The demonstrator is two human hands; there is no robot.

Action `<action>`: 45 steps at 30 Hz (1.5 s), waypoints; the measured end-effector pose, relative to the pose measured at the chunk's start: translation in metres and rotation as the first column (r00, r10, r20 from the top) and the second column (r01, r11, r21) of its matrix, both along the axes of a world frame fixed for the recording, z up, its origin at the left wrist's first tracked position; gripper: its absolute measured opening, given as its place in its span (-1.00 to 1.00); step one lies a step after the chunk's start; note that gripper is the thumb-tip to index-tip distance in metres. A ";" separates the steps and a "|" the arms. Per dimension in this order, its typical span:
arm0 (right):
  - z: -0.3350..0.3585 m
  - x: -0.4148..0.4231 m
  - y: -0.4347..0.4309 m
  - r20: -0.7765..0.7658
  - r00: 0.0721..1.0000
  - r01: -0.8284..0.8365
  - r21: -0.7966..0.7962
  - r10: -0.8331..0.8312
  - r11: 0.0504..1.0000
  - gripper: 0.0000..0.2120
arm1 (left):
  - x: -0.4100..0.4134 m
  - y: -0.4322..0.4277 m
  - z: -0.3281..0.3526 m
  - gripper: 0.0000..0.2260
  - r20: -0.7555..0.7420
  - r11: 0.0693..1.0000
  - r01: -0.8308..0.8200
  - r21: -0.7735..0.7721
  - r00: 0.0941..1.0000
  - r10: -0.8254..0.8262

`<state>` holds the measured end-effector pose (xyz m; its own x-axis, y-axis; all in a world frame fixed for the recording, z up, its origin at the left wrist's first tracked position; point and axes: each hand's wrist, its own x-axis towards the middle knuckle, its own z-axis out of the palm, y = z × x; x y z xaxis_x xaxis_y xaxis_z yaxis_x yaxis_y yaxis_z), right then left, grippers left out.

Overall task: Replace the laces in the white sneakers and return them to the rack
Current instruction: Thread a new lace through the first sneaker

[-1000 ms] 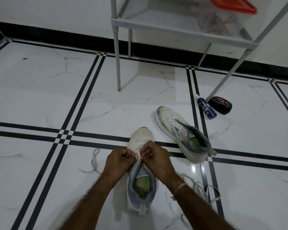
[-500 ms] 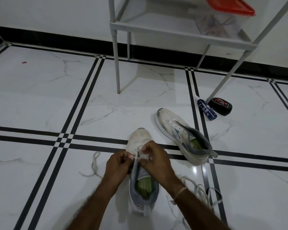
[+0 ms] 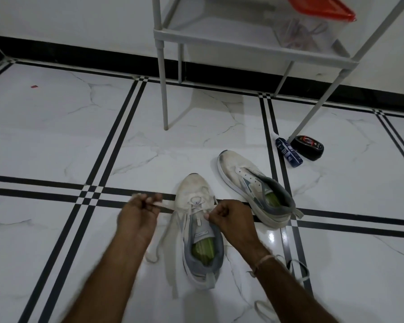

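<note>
Head view — sneaker [image 3: 200, 230] lies lengthwise, toe pointing away; left hand [image 3: 138, 215] and right hand [image 3: 231, 220] each pinch its lace [image 3: 166, 207].

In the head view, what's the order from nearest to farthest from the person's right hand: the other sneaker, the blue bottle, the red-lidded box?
1. Other sneaker: on the floor just beyond the right hand, slightly to its right.
2. Blue bottle: farther back on the floor, by a leg of the rack.
3. Red-lidded box: farthest, up on the rack's shelf.
</note>
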<state>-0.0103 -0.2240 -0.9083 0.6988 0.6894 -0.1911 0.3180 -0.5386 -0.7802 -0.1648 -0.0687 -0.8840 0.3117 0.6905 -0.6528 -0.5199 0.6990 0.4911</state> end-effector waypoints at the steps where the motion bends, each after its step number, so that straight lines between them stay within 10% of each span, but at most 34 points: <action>1: -0.001 0.000 0.000 -0.005 1.000 0.007 -0.002 -0.007 1.000 -0.72 | -0.002 0.007 0.002 -0.74 -0.156 0.984 0.054 0.171 0.987 -0.027; 3: -0.002 0.002 -0.004 -0.002 1.000 0.019 -0.016 -0.019 1.000 -0.71 | -0.007 0.006 -0.003 -0.86 -0.674 0.670 0.544 0.505 0.734 -0.087; 5: -0.002 0.005 -0.007 -0.011 1.000 0.023 -0.030 -0.024 0.999 -0.69 | -0.004 -0.007 -0.016 -0.93 -0.860 0.319 0.846 0.426 0.489 -0.147; 7: 0.000 0.005 -0.005 -0.016 1.000 0.018 -0.028 -0.018 0.999 -0.69 | 0.006 -0.019 -0.024 -0.88 -0.896 0.264 0.925 0.274 0.345 -0.279; 10: 0.003 0.004 0.003 -0.044 0.999 0.026 -0.009 -0.027 1.000 -0.69 | 0.004 -0.006 -0.004 -0.81 -0.411 0.822 0.515 0.242 0.822 -0.394; 13: 0.002 0.004 0.003 -0.118 0.992 0.045 -0.019 -0.047 0.999 -0.68 | -0.016 0.021 0.011 -0.81 0.210 1.000 -0.018 0.012 0.978 0.015; 15: 0.001 0.004 -0.002 -0.163 0.985 0.056 -0.025 -0.059 0.998 -0.69 | -0.026 0.025 0.011 -0.76 -0.102 0.973 0.075 0.217 0.993 -0.054; 17: 0.000 0.006 -0.009 -0.182 0.980 0.073 -0.035 -0.078 0.997 -0.73 | -0.026 0.008 0.000 -0.84 -0.751 0.624 0.658 0.421 0.639 -0.166; 19: 0.002 0.007 -0.010 -0.179 0.981 0.073 -0.045 -0.080 0.996 -0.74 | -0.022 -0.017 -0.015 -0.84 -0.974 0.163 0.972 0.168 0.189 -0.124; 20: 0.005 0.008 -0.008 -0.179 0.981 0.067 -0.049 -0.075 0.997 -0.74 | -0.018 -0.025 -0.026 -0.82 -0.986 0.078 0.991 0.110 0.119 -0.117; 22: 0.008 0.007 -0.003 -0.186 0.980 0.061 -0.051 -0.070 0.997 -0.72 | -0.012 -0.032 -0.029 -0.83 -0.932 0.207 0.947 0.245 0.289 -0.219; 25: 0.008 0.006 -0.002 -0.209 0.975 0.069 -0.063 -0.081 0.996 -0.74 | -0.011 -0.020 -0.019 -0.72 -0.193 0.906 0.394 0.153 0.912 -0.363; 26: 0.007 0.006 -0.003 -0.217 0.973 0.071 -0.066 -0.084 0.995 -0.74 | -0.014 -0.014 -0.017 -0.74 0.014 0.973 0.224 0.048 0.974 -0.225; 28: 0.007 0.007 -0.003 -0.218 0.973 0.066 -0.071 -0.080 0.995 -0.73 | -0.019 -0.008 -0.012 -0.77 -0.035 0.991 0.131 0.022 0.991 -0.130; 29: 0.007 0.006 -0.003 -0.218 0.973 0.065 -0.075 -0.080 0.995 -0.72 | -0.019 -0.006 -0.012 -0.77 -0.253 0.963 0.232 0.134 0.948 -0.193; 31: 0.006 0.007 -0.002 -0.217 0.972 0.079 -0.083 -0.095 0.993 -0.72 | -0.017 -0.014 -0.021 -0.84 -0.774 0.637 0.701 0.319 0.581 -0.253; 33: 0.004 0.009 -0.004 -0.216 0.970 0.095 -0.093 -0.114 0.991 -0.73 | -0.014 -0.031 -0.031 -0.86 -0.963 0.228 0.952 0.202 0.235 -0.131; 34: 0.004 0.009 -0.004 -0.223 0.968 0.097 -0.092 -0.116 0.991 -0.73 | -0.013 -0.036 -0.035 -0.86 -0.972 0.193 0.965 0.179 0.204 -0.115; 38: 0.007 0.005 0.001 -0.281 0.952 0.104 -0.067 -0.119 0.992 -0.72 | -0.023 -0.028 -0.045 -0.84 -0.886 0.551 0.809 0.204 0.392 -0.248; 41: 0.004 0.003 -0.002 -0.269 0.954 0.119 -0.076 -0.135 0.990 -0.70 | -0.025 -0.037 -0.047 -0.71 -0.834 0.573 0.811 0.118 0.394 -0.387; 45: 0.006 0.008 -0.007 -0.265 0.955 0.115 -0.093 -0.136 0.989 -0.73 | -0.017 -0.039 -0.047 -0.72 -0.994 0.477 0.875 0.085 0.106 -0.018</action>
<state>-0.0028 -0.2306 -0.9019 0.6939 0.5758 -0.4324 0.0271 -0.6210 -0.7833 -0.1822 -0.1081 -0.9311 0.3287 0.8972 -0.2949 0.7882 -0.0886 0.6090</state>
